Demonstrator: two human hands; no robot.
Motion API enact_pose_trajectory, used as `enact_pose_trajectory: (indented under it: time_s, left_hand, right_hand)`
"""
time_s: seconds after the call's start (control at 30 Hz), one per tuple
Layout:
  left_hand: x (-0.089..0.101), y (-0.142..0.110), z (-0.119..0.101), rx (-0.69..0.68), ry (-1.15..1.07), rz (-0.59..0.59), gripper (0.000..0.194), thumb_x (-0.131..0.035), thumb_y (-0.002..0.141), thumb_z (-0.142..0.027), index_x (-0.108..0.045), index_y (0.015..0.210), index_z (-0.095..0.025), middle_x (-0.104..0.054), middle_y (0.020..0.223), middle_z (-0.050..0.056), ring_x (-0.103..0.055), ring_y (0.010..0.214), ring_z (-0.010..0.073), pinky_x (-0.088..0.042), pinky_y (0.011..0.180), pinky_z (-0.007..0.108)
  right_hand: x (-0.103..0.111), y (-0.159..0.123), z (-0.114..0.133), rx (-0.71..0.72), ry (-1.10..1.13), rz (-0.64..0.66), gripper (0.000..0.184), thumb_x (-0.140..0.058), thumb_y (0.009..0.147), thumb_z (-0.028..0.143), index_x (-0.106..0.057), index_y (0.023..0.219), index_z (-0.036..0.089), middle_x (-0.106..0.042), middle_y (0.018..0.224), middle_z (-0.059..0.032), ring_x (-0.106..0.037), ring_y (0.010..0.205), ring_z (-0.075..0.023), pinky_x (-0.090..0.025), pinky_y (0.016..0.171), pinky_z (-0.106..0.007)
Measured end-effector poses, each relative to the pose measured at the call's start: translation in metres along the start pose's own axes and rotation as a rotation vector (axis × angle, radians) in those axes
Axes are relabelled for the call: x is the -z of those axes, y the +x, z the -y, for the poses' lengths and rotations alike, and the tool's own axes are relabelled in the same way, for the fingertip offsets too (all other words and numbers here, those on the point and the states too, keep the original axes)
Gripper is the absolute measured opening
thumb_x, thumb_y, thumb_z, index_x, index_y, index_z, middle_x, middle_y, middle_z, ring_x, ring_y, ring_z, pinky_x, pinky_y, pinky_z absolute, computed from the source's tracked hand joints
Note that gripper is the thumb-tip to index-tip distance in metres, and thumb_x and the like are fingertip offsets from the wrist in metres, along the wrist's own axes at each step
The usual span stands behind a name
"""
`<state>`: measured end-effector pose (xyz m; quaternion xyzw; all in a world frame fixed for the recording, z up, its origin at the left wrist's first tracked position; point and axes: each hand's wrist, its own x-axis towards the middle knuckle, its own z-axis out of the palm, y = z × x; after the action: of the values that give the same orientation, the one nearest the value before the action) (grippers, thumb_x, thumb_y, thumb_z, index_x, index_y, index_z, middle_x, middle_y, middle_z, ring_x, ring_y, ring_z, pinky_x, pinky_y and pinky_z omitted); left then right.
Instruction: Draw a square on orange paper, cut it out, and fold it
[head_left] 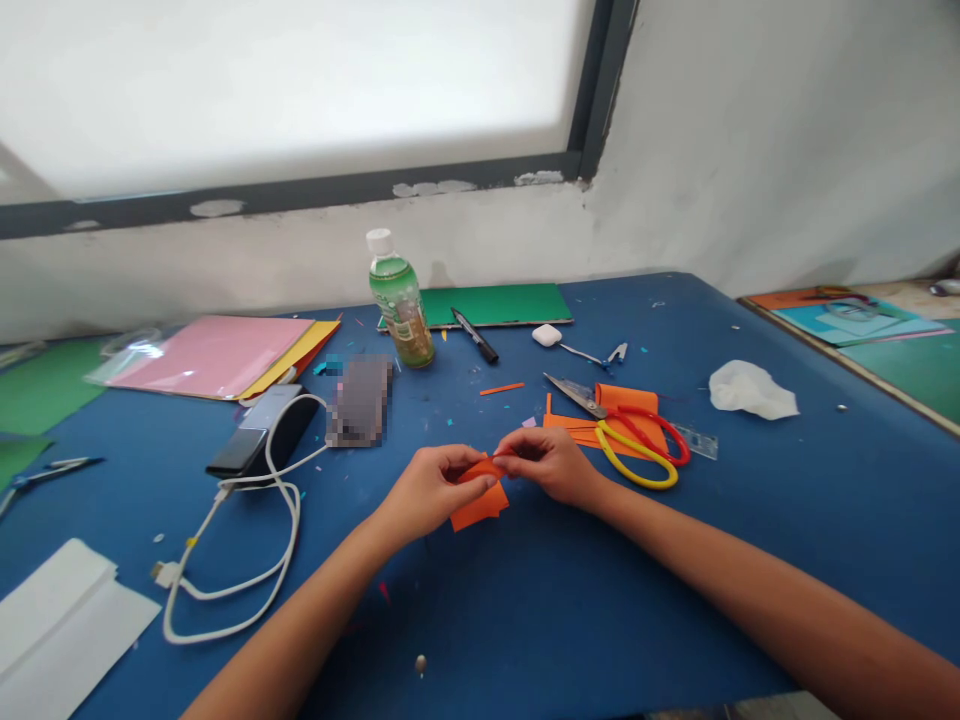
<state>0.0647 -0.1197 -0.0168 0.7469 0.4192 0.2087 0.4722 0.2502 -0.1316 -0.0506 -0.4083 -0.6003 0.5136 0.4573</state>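
Note:
Both hands meet over the middle of the blue table, pinching a small piece of orange paper (475, 512). My left hand (431, 492) grips it between thumb and fingers, and part of the paper hangs below the thumb. At its upper right end, the fingertips of my right hand (547, 460) are closed on the same paper; the exact fold there is hidden by the fingers. Just beyond my right hand lie scissors (637, 465) with one red and one yellow handle, blades parted slightly, on top of more orange paper pieces (574, 430).
A drink bottle (403, 315) stands near a green board (499, 304) and a black marker (475, 335). Left are a white cable (289, 540), a power bank (262, 430), a blurred-out phone-like object (361, 400) and pink paper (214, 355). Crumpled tissue (750, 388) lies right.

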Motion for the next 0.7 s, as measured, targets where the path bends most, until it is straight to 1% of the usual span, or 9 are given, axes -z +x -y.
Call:
enact_pose_trajectory:
  time_s: [0.1,0.2,0.37,0.43,0.53,0.6,0.7]
  left_hand:
    - [0.000,-0.002,-0.001,-0.004,0.047,0.007,0.022,-0.058,0.075,-0.030,-0.070,0.084,-0.015,-0.063,0.066,0.000,-0.052,0.059,0.0117,-0.038,0.053,0.020]
    - [0.001,-0.004,-0.001,-0.014,0.100,-0.017,0.023,-0.057,0.075,-0.030,-0.071,0.084,-0.014,-0.061,0.062,0.000,-0.049,0.056,0.0114,-0.036,0.051,0.020]
    - [0.002,-0.005,-0.003,-0.038,0.169,-0.043,0.022,-0.056,0.074,-0.028,-0.071,0.081,-0.013,-0.058,0.058,-0.002,-0.046,0.054,0.0098,-0.033,0.049,0.019]
    - [0.002,-0.005,-0.004,-0.048,0.189,-0.047,0.021,-0.056,0.073,-0.026,-0.071,0.081,-0.013,-0.058,0.058,-0.002,-0.046,0.054,0.0095,-0.033,0.050,0.019]
    - [0.002,-0.005,-0.006,-0.059,0.209,-0.054,0.021,-0.055,0.073,-0.024,-0.071,0.081,-0.013,-0.058,0.058,-0.003,-0.045,0.054,0.0090,-0.032,0.050,0.019]
    - [0.001,-0.005,-0.007,-0.064,0.216,-0.056,0.020,-0.054,0.073,-0.023,-0.070,0.081,-0.014,-0.058,0.058,-0.003,-0.045,0.053,0.0086,-0.032,0.050,0.019]
    - [-0.001,-0.006,-0.007,-0.080,0.211,-0.069,0.018,-0.055,0.073,-0.023,-0.068,0.084,-0.015,-0.062,0.063,-0.003,-0.049,0.055,0.0091,-0.035,0.052,0.019]
  right_hand:
    - [0.000,-0.004,0.005,0.028,-0.048,0.012,0.018,-0.067,0.070,0.035,-0.063,0.072,0.017,-0.055,0.057,0.0025,-0.047,0.050,-0.0089,-0.037,0.048,-0.022]
    - [0.001,-0.005,0.007,0.041,-0.073,0.040,0.018,-0.066,0.071,0.035,-0.062,0.074,0.017,-0.054,0.057,0.0030,-0.046,0.049,-0.0086,-0.037,0.047,-0.022]
    - [0.002,-0.004,0.007,0.044,-0.082,0.138,0.023,-0.068,0.068,0.033,-0.057,0.081,0.018,-0.061,0.068,0.0012,-0.056,0.058,-0.0112,-0.045,0.056,-0.024]
    - [0.001,-0.004,0.006,0.051,-0.103,0.133,0.020,-0.065,0.070,0.031,-0.056,0.081,0.018,-0.061,0.068,0.0012,-0.057,0.060,-0.0118,-0.046,0.058,-0.024]
    - [0.000,-0.004,0.008,0.062,-0.148,0.091,0.015,-0.063,0.071,0.026,-0.053,0.080,0.019,-0.061,0.068,0.0016,-0.058,0.063,-0.0126,-0.046,0.062,-0.025]
    - [0.000,-0.005,0.011,0.071,-0.185,0.062,0.015,-0.062,0.071,0.023,-0.050,0.080,0.020,-0.061,0.068,0.0019,-0.058,0.066,-0.0131,-0.045,0.063,-0.026]
    - [0.001,-0.007,0.014,0.089,-0.234,0.042,0.018,-0.062,0.072,0.021,-0.047,0.079,0.021,-0.058,0.066,0.0034,-0.057,0.064,-0.0130,-0.043,0.061,-0.025]
